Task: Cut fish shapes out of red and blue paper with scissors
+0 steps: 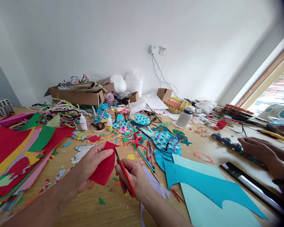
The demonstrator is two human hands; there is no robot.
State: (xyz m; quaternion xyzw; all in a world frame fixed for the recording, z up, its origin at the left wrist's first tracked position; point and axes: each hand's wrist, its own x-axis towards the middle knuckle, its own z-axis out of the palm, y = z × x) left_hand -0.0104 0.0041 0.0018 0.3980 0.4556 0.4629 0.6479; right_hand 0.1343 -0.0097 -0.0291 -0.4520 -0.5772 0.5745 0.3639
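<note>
My left hand (96,160) pinches a piece of red paper (105,171) above the middle of the table. Scissors (127,177) with red handles are gripped in my right hand (135,176). Their blades point up and away, touching the paper's upper right edge near my left fingertips. Below and between my hands, small green and orange scraps lie on the wood. White paper fish (81,153) rest just beyond my left wrist. A lilac paper offcut (151,176) lies beside my right hand, next to several pencils (145,159).
Coloured paper sheets (8,145) are stacked at left. Glue bottles (83,123), blue paper fish (167,142) and a white jar (185,116) stand or lie farther back. At right are blue paper (203,186), a black-framed device (251,184) and another person's hands (262,151).
</note>
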